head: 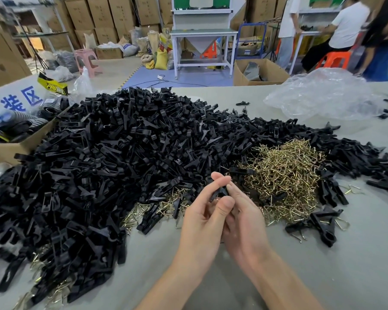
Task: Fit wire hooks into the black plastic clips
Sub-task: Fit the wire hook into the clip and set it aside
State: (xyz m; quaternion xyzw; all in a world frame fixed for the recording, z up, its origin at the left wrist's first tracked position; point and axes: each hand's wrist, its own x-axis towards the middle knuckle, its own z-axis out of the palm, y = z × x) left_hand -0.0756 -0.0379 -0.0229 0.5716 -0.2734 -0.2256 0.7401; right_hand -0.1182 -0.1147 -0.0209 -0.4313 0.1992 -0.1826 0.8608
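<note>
Left hand [202, 222] and right hand [244, 222] fingers pinch one clip [221, 192]; black plastic heap [121, 153] at ten o'clock, brassy bent-wire hooks [285, 175] at one.

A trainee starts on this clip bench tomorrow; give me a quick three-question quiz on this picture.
1. True or false: the left hand and right hand together hold one black clip.
2. The heap of wire hooks lies: A) in a box, B) on the table right of the hands, C) on the floor.
3. Fill in: the crumpled sheet far right is clear ____.
Key: 1 true; 2 B; 3 plastic.
</note>
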